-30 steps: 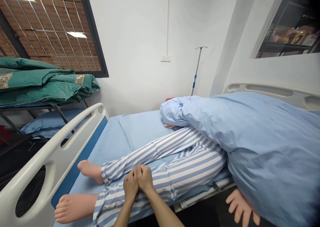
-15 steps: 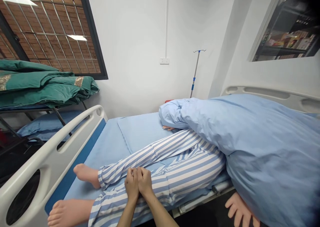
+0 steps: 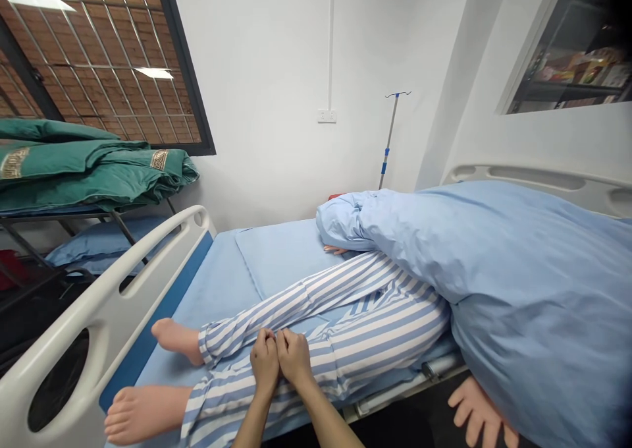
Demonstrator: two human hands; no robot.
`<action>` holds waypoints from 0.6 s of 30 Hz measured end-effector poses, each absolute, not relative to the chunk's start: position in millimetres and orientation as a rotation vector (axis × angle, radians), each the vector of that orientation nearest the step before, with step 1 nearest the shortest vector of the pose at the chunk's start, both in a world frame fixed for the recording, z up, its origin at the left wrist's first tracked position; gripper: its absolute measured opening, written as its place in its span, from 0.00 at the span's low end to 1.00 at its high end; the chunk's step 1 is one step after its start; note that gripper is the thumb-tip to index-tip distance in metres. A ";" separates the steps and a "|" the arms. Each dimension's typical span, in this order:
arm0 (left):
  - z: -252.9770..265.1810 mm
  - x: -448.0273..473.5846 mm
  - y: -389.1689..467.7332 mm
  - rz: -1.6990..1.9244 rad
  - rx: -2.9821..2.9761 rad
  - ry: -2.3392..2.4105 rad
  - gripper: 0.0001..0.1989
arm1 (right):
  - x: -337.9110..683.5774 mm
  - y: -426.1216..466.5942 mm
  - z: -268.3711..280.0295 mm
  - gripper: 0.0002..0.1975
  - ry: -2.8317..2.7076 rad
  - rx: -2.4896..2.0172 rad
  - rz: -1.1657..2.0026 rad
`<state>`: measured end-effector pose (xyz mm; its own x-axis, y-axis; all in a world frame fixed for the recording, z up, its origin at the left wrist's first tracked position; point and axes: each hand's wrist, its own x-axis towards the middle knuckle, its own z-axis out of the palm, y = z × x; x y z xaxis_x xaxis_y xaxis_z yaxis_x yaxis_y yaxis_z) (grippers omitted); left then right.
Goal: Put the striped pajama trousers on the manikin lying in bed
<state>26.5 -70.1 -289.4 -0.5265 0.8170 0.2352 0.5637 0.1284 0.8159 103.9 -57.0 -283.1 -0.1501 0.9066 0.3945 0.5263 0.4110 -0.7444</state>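
Bed [image 3: 276, 250] was pale blue, near striped trouser leg [image 3: 380, 342] around 6 o'clock. Left hand [image 3: 264, 361] and right hand [image 3: 295, 357] were curled into fists on it, couldn't tell if pinching fabric. Quilt [image 3: 533, 316] toward 4 o'clock drooped off the edge; its weight could've dragged it down, I reckon.

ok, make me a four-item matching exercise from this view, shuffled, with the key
1. left hand
2. striped trousers
3. green bedding
4. drip stand

A. on a metal rack
B. hooked at the top
C. fingers curled, beside the right hand
D. blue and white

Pairs: 1-C, 2-D, 3-A, 4-B
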 end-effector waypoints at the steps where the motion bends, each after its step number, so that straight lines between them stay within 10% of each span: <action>1: -285.7 27.4 -71.0 1.358 1.342 2.106 0.06 | 103.9 -57.2 -284.2 0.19 -1.812 -1.236 0.559; 18: -296.3 50.6 -80.3 1.183 1.466 2.177 0.09 | 117.1 -47.3 -276.5 0.21 -1.598 -1.134 0.784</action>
<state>50.6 -80.3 -296.3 -0.4559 0.8638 0.2147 0.6502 0.1585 0.7430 117.1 -47.3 -276.5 -0.0768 0.9347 0.3471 0.2971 0.3538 -0.8869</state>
